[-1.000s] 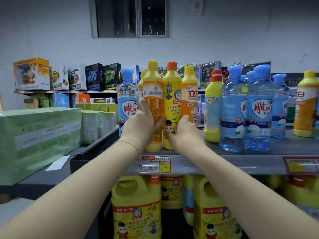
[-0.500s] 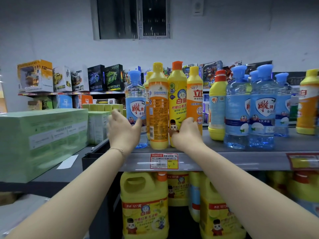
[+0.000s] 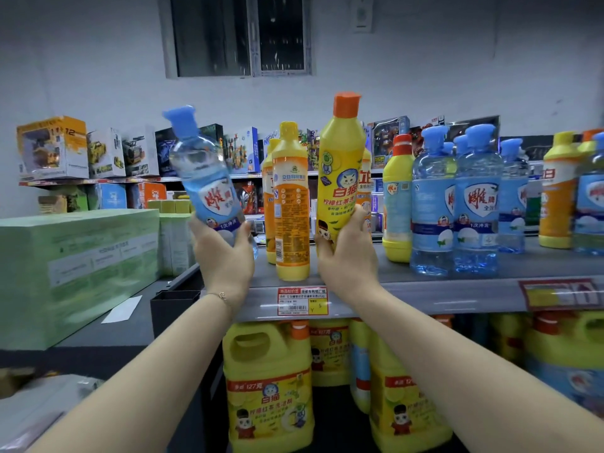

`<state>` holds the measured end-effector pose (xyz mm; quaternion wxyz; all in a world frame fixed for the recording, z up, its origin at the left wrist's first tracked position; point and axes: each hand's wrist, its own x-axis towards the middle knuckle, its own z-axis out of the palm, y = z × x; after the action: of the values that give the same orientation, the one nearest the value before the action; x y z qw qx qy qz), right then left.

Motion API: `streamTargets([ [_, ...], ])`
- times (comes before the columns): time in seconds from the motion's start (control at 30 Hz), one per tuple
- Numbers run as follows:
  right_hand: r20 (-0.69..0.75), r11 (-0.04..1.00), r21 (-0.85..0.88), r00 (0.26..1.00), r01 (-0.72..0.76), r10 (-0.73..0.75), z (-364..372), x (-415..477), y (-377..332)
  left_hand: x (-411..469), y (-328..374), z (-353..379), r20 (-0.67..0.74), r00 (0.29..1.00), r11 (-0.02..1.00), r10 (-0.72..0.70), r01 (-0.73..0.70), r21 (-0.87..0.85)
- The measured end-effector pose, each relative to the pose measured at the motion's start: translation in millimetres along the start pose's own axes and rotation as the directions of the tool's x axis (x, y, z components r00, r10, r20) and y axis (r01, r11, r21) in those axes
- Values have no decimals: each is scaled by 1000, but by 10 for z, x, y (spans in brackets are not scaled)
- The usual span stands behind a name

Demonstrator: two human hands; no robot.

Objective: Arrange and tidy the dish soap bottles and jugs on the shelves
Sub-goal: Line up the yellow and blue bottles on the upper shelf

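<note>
L hand [image 3: 225, 256] lifts clear bottle [image 3: 204, 178], R hand [image 3: 348, 256] yellow bottle [image 3: 341, 178], orange bottle [image 3: 291, 204] btwn

Head camera, single view: faces forward, close to shelf [image 3: 425, 294], wide-angle.

On the shelf [image 3: 425, 294], bare gaps flank the orange-labelled bottle [image 3: 292, 204] standing at the front edge. To the right, a yellow bottle [image 3: 397, 204] and packed clear blue bottles [image 3: 457, 204] block the way. Jugs [image 3: 268, 387] fill the shelf below.
</note>
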<state>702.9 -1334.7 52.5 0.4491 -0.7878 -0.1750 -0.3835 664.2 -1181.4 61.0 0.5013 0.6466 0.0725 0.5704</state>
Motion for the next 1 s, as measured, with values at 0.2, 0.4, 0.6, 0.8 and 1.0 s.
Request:
streamTargets([
  [0.2, -95, 994, 24, 990, 110, -107, -240, 43, -111, -217, 476, 41, 13, 990, 981, 140, -137, -136],
  [0.4, -131, 996, -39, 988, 82, -86, -726, 42, 133, -616, 769, 488, 207, 937, 953, 280, -245, -180],
  [0.6, -233, 996, -63, 970, 56, -69, -1405, 144, 691, -1146, 1057, 1051, 343, 878, 938, 333, -273, -212],
  [0.8, -297, 1000, -29, 955, 7, -16, -2024, 373, 1317, -1635, 1340, 1767, 407, 858, 948, 313, -260, -183],
  [1.0, -244, 993, -83, 968, -86, 64, -2552, 596, 1960, -2049, 1591, 2474, 468, 843, 963, 266, -255, -89],
])
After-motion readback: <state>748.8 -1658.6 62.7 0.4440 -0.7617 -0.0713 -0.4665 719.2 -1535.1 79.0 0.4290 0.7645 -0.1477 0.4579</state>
